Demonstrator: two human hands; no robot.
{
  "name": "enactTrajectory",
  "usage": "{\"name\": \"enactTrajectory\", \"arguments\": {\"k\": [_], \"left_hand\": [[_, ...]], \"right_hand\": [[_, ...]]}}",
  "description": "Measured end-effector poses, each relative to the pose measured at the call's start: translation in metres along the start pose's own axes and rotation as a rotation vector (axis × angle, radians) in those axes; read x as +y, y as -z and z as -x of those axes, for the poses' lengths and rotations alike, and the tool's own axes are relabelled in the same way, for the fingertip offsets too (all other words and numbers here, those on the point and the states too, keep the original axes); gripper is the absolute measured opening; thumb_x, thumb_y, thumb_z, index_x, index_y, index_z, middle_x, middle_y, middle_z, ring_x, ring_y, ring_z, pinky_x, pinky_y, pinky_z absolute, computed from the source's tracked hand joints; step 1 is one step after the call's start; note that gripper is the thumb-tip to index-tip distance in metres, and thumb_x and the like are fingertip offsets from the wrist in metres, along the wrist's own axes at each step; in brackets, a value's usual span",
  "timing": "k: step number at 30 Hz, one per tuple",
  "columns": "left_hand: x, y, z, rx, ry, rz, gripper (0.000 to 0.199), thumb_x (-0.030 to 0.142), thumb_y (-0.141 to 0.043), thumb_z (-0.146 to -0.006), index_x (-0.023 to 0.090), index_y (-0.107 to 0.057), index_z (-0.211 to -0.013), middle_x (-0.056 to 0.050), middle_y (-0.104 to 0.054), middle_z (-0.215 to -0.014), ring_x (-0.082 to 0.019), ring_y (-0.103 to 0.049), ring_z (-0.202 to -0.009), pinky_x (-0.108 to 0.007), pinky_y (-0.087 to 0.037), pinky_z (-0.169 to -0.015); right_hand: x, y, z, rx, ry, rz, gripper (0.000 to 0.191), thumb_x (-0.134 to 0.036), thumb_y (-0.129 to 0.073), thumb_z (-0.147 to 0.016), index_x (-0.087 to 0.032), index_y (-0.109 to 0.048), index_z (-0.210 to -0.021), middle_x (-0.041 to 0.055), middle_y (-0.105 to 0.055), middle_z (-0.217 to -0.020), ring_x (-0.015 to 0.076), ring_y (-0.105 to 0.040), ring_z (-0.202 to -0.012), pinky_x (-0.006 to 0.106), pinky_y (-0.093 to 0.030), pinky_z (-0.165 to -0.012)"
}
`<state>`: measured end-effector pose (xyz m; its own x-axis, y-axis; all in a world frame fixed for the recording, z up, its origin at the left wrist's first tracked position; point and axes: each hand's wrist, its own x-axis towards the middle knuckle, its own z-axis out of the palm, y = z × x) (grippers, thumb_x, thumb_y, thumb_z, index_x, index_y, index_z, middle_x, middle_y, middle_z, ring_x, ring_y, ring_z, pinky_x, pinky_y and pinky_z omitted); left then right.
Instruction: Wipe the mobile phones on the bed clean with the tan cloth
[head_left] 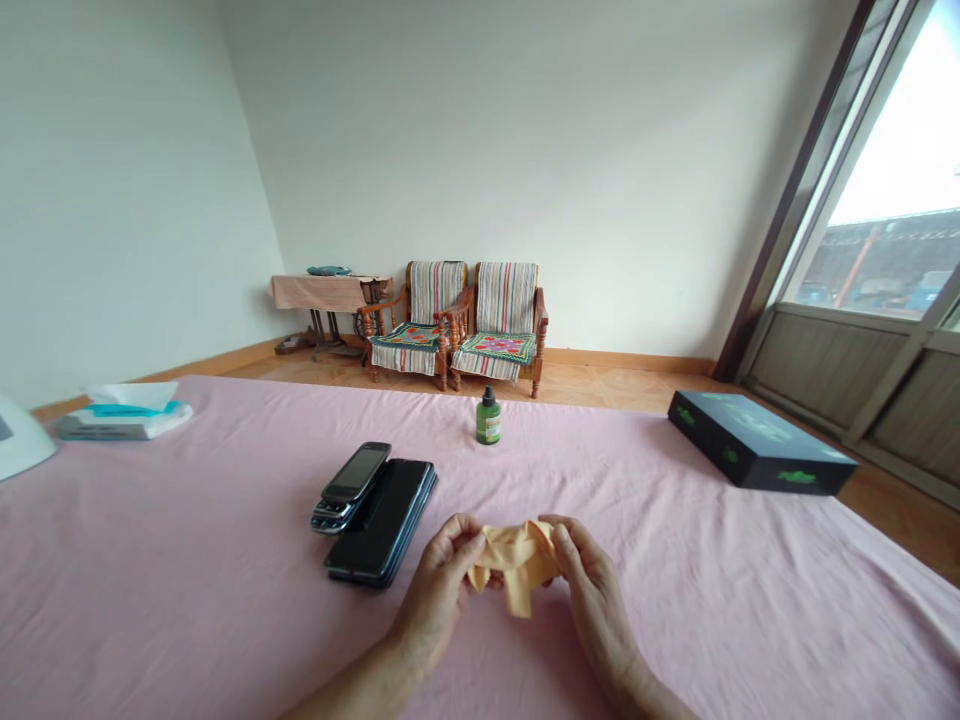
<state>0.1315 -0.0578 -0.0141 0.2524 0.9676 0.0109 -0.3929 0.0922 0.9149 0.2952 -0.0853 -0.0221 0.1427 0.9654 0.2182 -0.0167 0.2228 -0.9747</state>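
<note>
Left hand [441,572] and right hand [592,578] each pinch one side of a yellow cloth [519,558]; stacked phones [384,525] lie near the left.

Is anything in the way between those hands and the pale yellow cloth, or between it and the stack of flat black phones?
Nothing visible separates the left hand and right hand from the pale yellow cloth; both pinch it. Between the cloth and the stack of flat black phones, only the left hand stands.
</note>
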Motion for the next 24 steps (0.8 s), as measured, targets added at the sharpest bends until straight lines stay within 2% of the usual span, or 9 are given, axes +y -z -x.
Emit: {"name": "enactTrajectory", "arguments": {"k": [2,5,7,10,13,15,17,20,24], "left_hand": [[0.0,0.0,0.0,0.004,0.007,0.002,0.03,0.04,-0.071,-0.074,0.019,-0.05,-0.081,0.0,-0.064,-0.074,-0.015,-0.06,-0.065,-0.024,-0.042,-0.059],[0.0,-0.001,0.0,0.004,0.012,0.005,0.03,0.04,-0.07,-0.075,0.019,-0.05,-0.08,0.001,-0.062,-0.073,-0.014,-0.059,-0.064,-0.025,-0.044,-0.06],[0.001,-0.001,0.001,0.01,0.014,0.01,0.031,0.043,-0.069,-0.076,0.019,-0.05,-0.082,0.002,-0.06,-0.072,-0.014,-0.058,-0.063,-0.025,-0.045,-0.059],[0.001,-0.001,0.003,0.007,-0.028,-0.067,0.04,0.049,-0.067,-0.076,0.021,-0.051,-0.099,-0.001,-0.058,-0.088,-0.015,-0.06,-0.07,-0.023,-0.044,-0.055],[0.002,-0.002,0.006,-0.04,-0.106,-0.268,0.06,0.045,-0.074,-0.07,0.024,-0.045,-0.118,-0.005,-0.056,-0.105,-0.018,-0.06,-0.081,-0.022,-0.044,-0.059],[0.003,-0.002,0.006,-0.054,-0.125,-0.383,0.05,0.042,-0.074,-0.071,0.021,-0.052,-0.11,-0.004,-0.058,-0.094,-0.016,-0.059,-0.076,-0.022,-0.043,-0.06],[0.004,-0.001,0.005,-0.043,-0.134,-0.416,0.034,0.044,-0.07,-0.074,0.017,-0.06,-0.091,-0.003,-0.058,-0.084,-0.016,-0.057,-0.073,-0.022,-0.042,-0.06],[0.007,0.0,0.003,0.014,-0.071,-0.262,0.033,0.047,-0.069,-0.074,0.015,-0.06,-0.074,-0.002,-0.06,-0.078,-0.017,-0.057,-0.073,-0.023,-0.042,-0.061],[0.006,0.001,0.0,0.086,0.017,-0.09,0.034,0.048,-0.066,-0.077,0.016,-0.056,-0.07,0.002,-0.057,-0.063,-0.014,-0.055,-0.06,-0.023,-0.041,-0.059]], "right_hand": [[-0.001,0.001,0.002,0.006,0.016,0.032,0.041,-0.053,-0.044,-0.089,-0.019,-0.057,-0.11,0.0047,-0.063,-0.088,0.0176,-0.057,-0.072,0.027,-0.048,-0.061],[-0.002,-0.001,0.005,0.042,0.116,0.11,0.053,-0.05,-0.061,-0.08,-0.021,-0.05,-0.123,0.0066,-0.061,-0.105,0.02,-0.06,-0.087,0.03,-0.049,-0.075],[-0.001,-0.003,0.005,0.041,0.126,0.107,0.05,-0.051,-0.063,-0.078,-0.02,-0.055,-0.116,0.005,-0.063,-0.094,0.018,-0.06,-0.078,0.028,-0.049,-0.069],[0.0,-0.005,0.003,-0.03,-0.031,0.007,0.041,-0.056,-0.055,-0.082,-0.017,-0.062,-0.089,-0.0004,-0.057,-0.064,0.0122,-0.052,-0.053,0.022,-0.042,-0.048],[-0.002,-0.005,0.002,-0.072,-0.152,-0.095,0.044,-0.058,-0.056,-0.081,-0.015,-0.06,-0.076,-0.0027,-0.051,-0.057,0.0095,-0.046,-0.048,0.019,-0.035,-0.043],[-0.005,-0.004,0.003,-0.079,-0.167,-0.168,0.044,-0.058,-0.056,-0.081,-0.015,-0.059,-0.072,-0.0027,-0.051,-0.057,0.009,-0.045,-0.049,0.019,-0.034,-0.045],[-0.007,-0.004,0.004,-0.078,-0.184,-0.238,0.045,-0.059,-0.055,-0.081,-0.016,-0.058,-0.069,-0.002,-0.052,-0.058,0.0098,-0.046,-0.051,0.019,-0.034,-0.048],[-0.009,-0.003,0.004,-0.03,-0.233,-0.29,0.047,-0.06,-0.059,-0.077,-0.016,-0.055,-0.061,-0.0021,-0.05,-0.054,0.0099,-0.044,-0.049,0.019,-0.031,-0.046],[-0.011,0.003,0.002,0.017,-0.201,-0.231,0.047,-0.058,-0.054,-0.082,-0.016,-0.056,-0.06,-0.0008,-0.052,-0.055,0.0108,-0.045,-0.051,0.02,-0.032,-0.047]]}}
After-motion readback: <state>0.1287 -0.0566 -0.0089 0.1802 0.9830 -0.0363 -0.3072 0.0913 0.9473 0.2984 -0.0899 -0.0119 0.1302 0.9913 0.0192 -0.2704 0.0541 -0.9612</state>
